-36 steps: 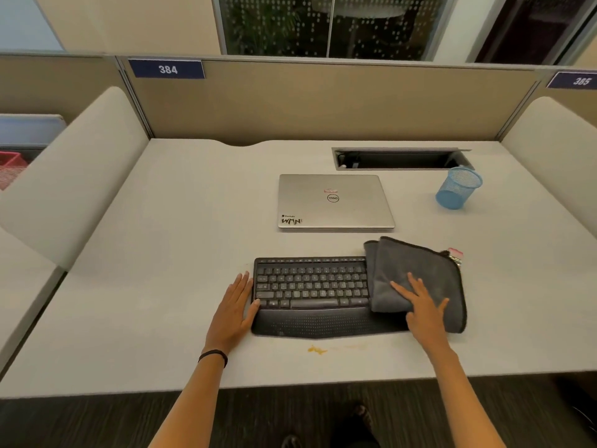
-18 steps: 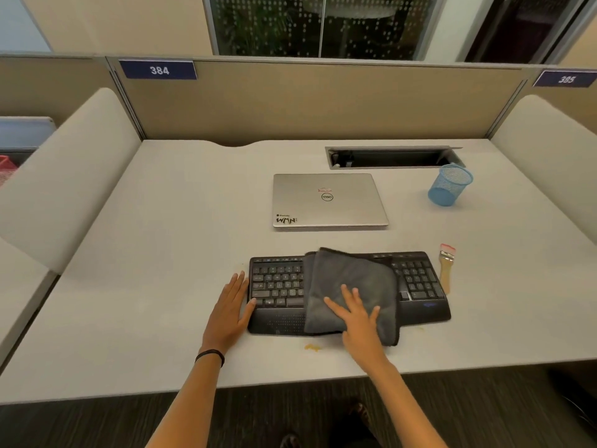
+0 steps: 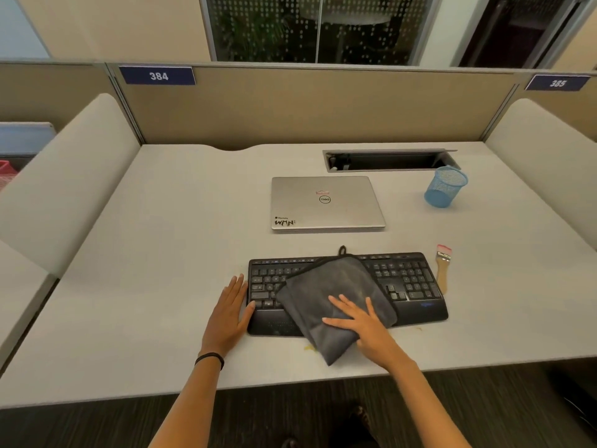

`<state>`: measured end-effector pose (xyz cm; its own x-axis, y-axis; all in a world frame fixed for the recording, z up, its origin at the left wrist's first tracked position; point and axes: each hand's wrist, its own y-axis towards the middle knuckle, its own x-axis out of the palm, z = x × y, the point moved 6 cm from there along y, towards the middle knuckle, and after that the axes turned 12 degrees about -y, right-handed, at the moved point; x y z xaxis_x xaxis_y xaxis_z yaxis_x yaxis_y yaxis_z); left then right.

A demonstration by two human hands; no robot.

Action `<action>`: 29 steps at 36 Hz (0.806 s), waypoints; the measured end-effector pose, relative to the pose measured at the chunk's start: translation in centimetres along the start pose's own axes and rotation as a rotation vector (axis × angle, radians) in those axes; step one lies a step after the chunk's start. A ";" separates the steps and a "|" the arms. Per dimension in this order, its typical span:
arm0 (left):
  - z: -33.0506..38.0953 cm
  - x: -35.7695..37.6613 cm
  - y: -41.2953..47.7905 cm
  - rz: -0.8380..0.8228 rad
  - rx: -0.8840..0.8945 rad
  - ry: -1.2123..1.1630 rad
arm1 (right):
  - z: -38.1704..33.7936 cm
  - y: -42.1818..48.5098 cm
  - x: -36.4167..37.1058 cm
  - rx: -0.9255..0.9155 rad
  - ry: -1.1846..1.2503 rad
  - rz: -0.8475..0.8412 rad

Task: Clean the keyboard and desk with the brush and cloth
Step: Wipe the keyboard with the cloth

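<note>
Head cam, lower middle of frame: right grip (image 3: 361,321) is flat, fingers spread, pressing the cloth (image 3: 332,286) onto the middle of the keyboard (image 3: 410,286). Left grip (image 3: 227,313) lies flat on the table (image 3: 161,253), fingers together, against the keyboard's left edge. Brush (image 3: 442,270) sits just right of the keyboard

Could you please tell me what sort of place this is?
Most likely an open-plan office or study hall: the partition bears the 384 plate and the 385 plate, and the desk has a recessed cable trough.
</note>
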<state>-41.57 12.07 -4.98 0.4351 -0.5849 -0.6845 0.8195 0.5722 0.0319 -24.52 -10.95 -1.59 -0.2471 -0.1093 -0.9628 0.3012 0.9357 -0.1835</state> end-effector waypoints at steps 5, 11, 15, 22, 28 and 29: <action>-0.1 0.0 0.1 -0.005 0.004 0.016 | 6.3 -2.6 -1.3 0.286 0.118 0.114; -0.2 0.1 0.1 -0.013 0.001 0.013 | 9.7 -4.7 -1.8 0.627 0.169 0.226; -0.3 0.2 0.2 -0.021 0.003 0.030 | 8.5 -3.9 -1.5 0.726 0.177 0.240; -0.5 0.2 0.3 -0.022 -0.007 0.032 | 4.9 -1.6 -1.2 0.707 0.141 0.220; -0.2 0.1 0.2 -0.013 0.002 0.018 | 0.5 0.9 -1.1 0.498 0.058 0.128; -0.1 0.0 0.2 -0.011 0.003 0.014 | -0.4 1.2 -1.0 0.450 0.044 0.120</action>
<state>-41.41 12.26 -5.10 0.4206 -0.5833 -0.6949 0.8253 0.5640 0.0261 -24.26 -9.58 -0.77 -0.2224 0.0141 -0.9749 0.6968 0.7017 -0.1488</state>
